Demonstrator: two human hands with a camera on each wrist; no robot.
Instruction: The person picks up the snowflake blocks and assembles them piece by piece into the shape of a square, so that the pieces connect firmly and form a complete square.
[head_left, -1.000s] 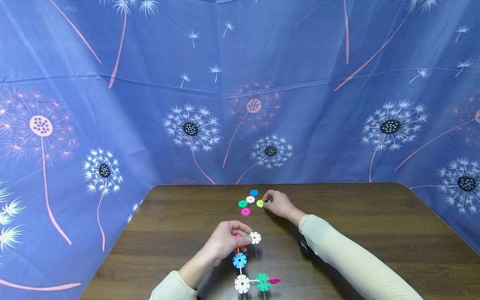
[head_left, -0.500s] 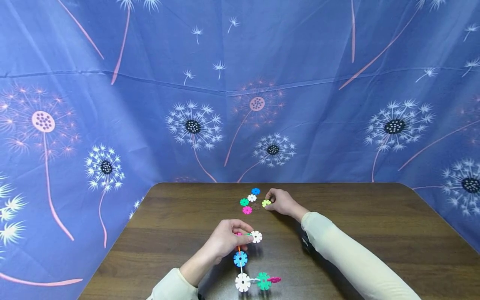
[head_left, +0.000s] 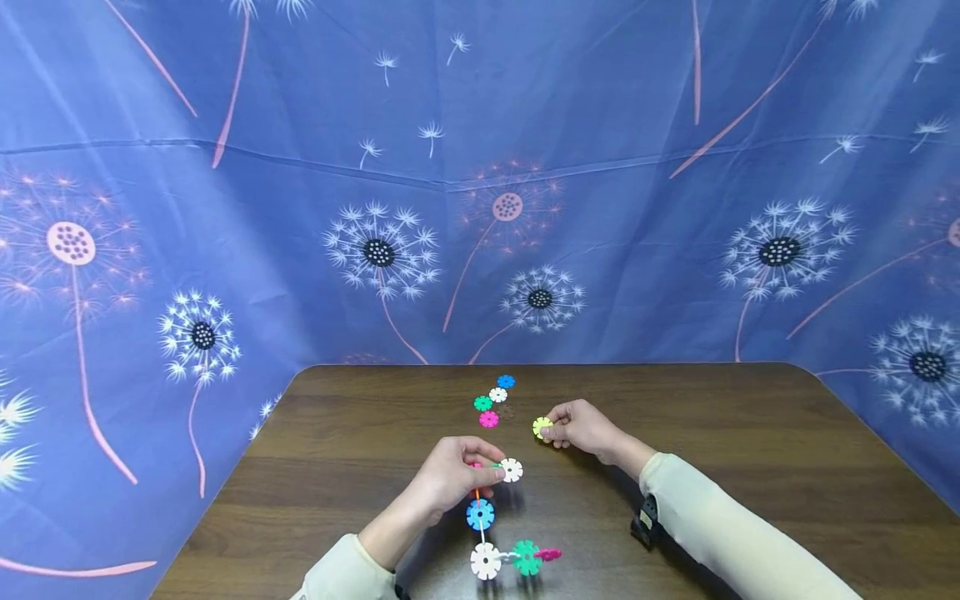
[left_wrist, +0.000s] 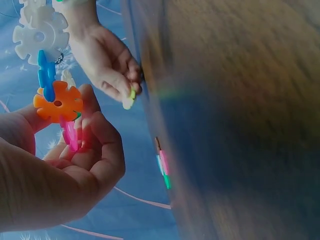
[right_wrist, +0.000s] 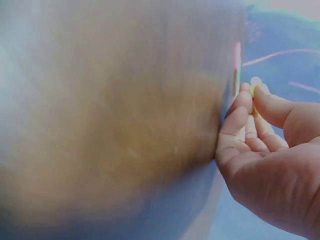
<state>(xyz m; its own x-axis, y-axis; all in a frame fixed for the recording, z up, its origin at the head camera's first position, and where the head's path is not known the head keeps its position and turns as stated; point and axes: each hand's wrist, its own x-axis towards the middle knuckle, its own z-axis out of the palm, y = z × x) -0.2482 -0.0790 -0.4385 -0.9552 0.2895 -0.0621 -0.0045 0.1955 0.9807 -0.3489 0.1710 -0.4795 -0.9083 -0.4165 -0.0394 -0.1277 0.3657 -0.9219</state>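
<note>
My left hand [head_left: 446, 479] holds a chain of notched plastic snowflake discs by its upper end, fingers and thumb closed round it. A white disc [head_left: 512, 470] shows at the fingertips. Below hang a blue disc [head_left: 480, 514], another white disc [head_left: 486, 562], a green disc [head_left: 527, 557] and a magenta disc [head_left: 550, 554]. In the left wrist view an orange disc [left_wrist: 58, 102] and a pink disc [left_wrist: 70, 134] of the chain sit by the palm. To the right and farther off, my right hand [head_left: 588, 429] pinches a yellow disc [head_left: 542, 428] between thumb and fingers.
Loose discs lie in a cluster toward the table's far edge: blue [head_left: 506, 381], white [head_left: 498, 394], green [head_left: 482, 403], pink [head_left: 489, 419] and a brown disc [head_left: 507, 412] that blends into the wood. Behind the brown table [head_left: 360, 425] hangs a blue dandelion-print cloth [head_left: 637, 275].
The right hand has drawn the yellow disc away from the cluster, toward the wearer and to the right. The left hand and its chain have stayed nearly in place.
</note>
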